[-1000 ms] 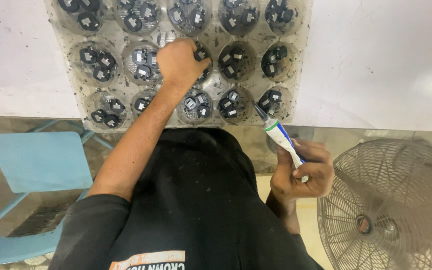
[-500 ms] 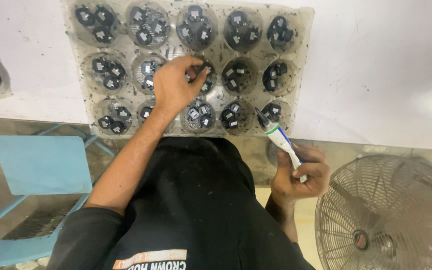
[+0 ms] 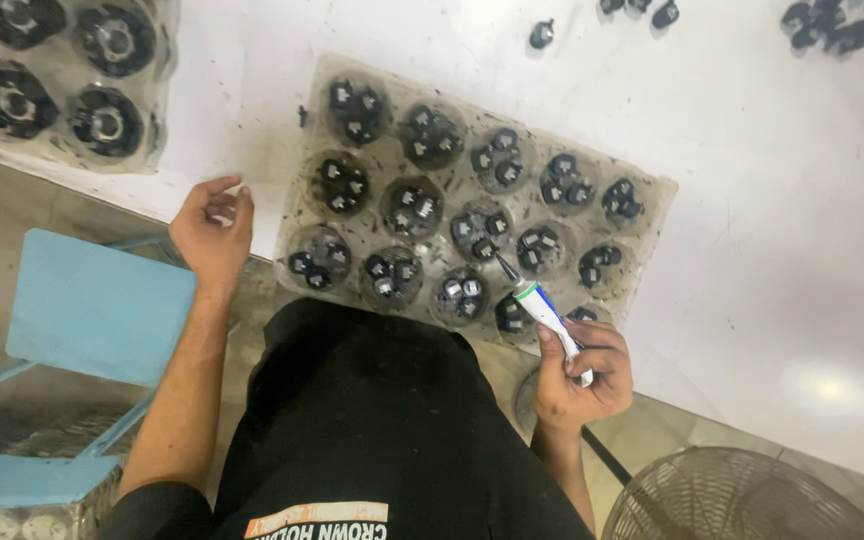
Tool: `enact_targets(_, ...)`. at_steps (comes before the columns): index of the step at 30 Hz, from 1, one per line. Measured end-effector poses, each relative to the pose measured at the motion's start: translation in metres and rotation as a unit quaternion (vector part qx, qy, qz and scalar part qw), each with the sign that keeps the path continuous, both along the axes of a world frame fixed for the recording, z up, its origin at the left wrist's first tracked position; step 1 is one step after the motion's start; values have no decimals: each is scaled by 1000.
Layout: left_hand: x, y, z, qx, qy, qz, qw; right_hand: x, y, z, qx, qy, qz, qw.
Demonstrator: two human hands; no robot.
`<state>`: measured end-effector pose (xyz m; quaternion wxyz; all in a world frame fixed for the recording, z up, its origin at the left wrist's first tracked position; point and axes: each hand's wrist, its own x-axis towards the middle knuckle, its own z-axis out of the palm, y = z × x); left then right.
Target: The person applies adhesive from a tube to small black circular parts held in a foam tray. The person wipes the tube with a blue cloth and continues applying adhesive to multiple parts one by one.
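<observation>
Our right hand (image 3: 584, 375) is closed around a white tube (image 3: 546, 312) with a dark nozzle, aimed at 11 o'clock into the clear tray (image 3: 652, 190) of small black parts. Our left hand (image 3: 214, 232), loosely curled and empty, has left the tray's middle cells and now rests on the white table (image 3: 782, 280) at the tray's 9 o'clock, leaving the cells uncovered.

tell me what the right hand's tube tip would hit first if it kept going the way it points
Probably the small black parts in a middle-row cup of the clear tray. The right hand aims the tube up and left, its nozzle just short of that cluster; its height above them is unclear.
</observation>
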<state>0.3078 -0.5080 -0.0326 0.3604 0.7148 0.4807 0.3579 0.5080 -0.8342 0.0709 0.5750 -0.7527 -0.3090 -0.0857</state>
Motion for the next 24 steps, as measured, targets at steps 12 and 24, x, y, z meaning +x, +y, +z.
enact_targets(12, -57, 131, 8, 59, -24, -70, 996, -89, 146, -28, -3, 63, -11, 998)
enact_targets(24, -91, 196, 5, -8, -54, -71, 996, -144, 225, -42, -13, 150, 25, 988)
